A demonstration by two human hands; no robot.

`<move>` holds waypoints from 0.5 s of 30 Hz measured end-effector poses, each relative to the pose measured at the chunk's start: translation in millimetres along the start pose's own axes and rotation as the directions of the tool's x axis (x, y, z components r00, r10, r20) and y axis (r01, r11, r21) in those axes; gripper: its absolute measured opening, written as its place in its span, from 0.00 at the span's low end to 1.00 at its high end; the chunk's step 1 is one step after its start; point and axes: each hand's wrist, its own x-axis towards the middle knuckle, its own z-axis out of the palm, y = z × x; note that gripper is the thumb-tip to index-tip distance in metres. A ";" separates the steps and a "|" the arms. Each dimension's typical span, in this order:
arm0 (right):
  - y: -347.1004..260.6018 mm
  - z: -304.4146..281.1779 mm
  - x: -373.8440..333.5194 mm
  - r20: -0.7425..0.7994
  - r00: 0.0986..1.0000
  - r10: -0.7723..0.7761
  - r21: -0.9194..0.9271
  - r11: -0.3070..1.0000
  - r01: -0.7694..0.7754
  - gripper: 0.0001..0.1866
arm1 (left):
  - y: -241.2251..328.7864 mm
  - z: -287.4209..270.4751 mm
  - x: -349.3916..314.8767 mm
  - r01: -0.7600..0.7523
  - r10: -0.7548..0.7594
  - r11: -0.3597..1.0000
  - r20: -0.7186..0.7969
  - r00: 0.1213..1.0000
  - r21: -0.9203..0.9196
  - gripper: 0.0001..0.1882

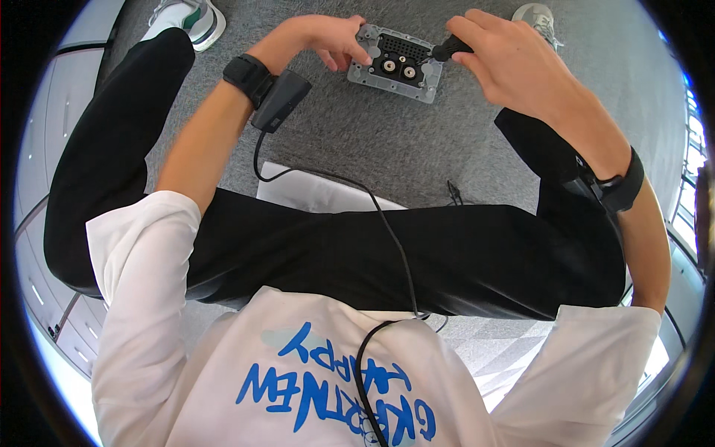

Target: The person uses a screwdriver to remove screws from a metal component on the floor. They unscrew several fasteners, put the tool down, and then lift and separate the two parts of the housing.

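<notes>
Nearest the camera hung a white shirt with blue lettering, soft and creased, and a black cable ran up over it. Beyond it lay crossed legs in smooth black trousers, with a sheet of white paper showing at their far edge. Each wrist wore a black band; the left one carried a small dark box where the cable ended.

Farther out, on grey, finely textured carpet, sat a flat rectangular plate of grey metal, with a black perforated insert and two round sockets set in it. The left hand curled its fingers over the plate's left edge, steadying it. The right hand gripped a black-handled screwdriver, tip at the plate's upper right. Open carpet surrounded the plate; two pale shoes stood at the far rim.
</notes>
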 end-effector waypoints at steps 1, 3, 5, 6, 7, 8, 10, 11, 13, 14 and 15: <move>1.3 0.7 0.4 -0.002 1.000 -0.001 -0.002 1.000 0.001 0.15 | 3.1 0.4 -9.6 -0.021 0.021 1.000 -0.001 1.000 0.014 0.49; 4.7 1.4 2.0 0.057 0.998 -0.018 -0.011 1.000 0.019 0.18 | -2.6 1.4 -1.4 0.037 -0.037 0.999 0.058 0.998 0.002 0.43; 4.2 1.4 3.0 0.086 0.996 0.016 -0.041 0.999 -0.013 0.18 | -5.0 3.7 -4.2 0.095 -0.093 0.995 0.117 0.989 -0.011 0.38; 4.1 1.5 3.9 0.116 0.992 0.053 -0.068 0.997 -0.045 0.18 | -8.6 6.4 -7.5 0.068 -0.062 0.997 0.139 0.988 -0.042 0.34; 5.4 0.6 2.6 0.120 0.991 0.051 -0.074 0.996 -0.042 0.18 | -9.1 8.4 -10.2 0.038 -0.026 0.997 0.160 0.987 -0.074 0.30; 7.6 0.3 0.9 0.128 0.990 0.055 -0.116 0.992 -0.040 0.19 | -10.8 9.8 -10.5 0.033 -0.020 0.996 0.158 0.987 -0.080 0.30; 10.3 0.7 0.4 0.135 0.989 0.053 -0.159 0.987 -0.031 0.20 | -17.8 14.3 -11.1 -0.015 0.040 0.988 0.165 0.985 -0.154 0.28; 9.6 2.6 2.1 0.152 0.987 0.047 -0.164 0.986 -0.022 0.20 | -25.6 17.5 -8.4 -0.018 0.042 0.988 0.158 0.987 -0.156 0.28; 8.0 0.9 5.0 0.170 0.984 0.044 -0.175 0.984 -0.013 0.21 | -33.1 21.8 -6.0 -0.037 0.070 0.964 0.117 0.991 -0.264 0.28; 6.2 -1.4 5.9 0.167 0.986 0.020 -0.165 0.986 0.008 0.21 | -32.8 21.1 -5.5 -0.042 0.075 0.963 0.115 0.991 -0.265 0.28; 4.4 -3.9 6.7 0.163 0.987 -0.004 -0.154 0.988 0.030 0.21 | -31.9 21.2 -4.3 -0.053 0.090 0.967 0.139 0.986 -0.249 0.32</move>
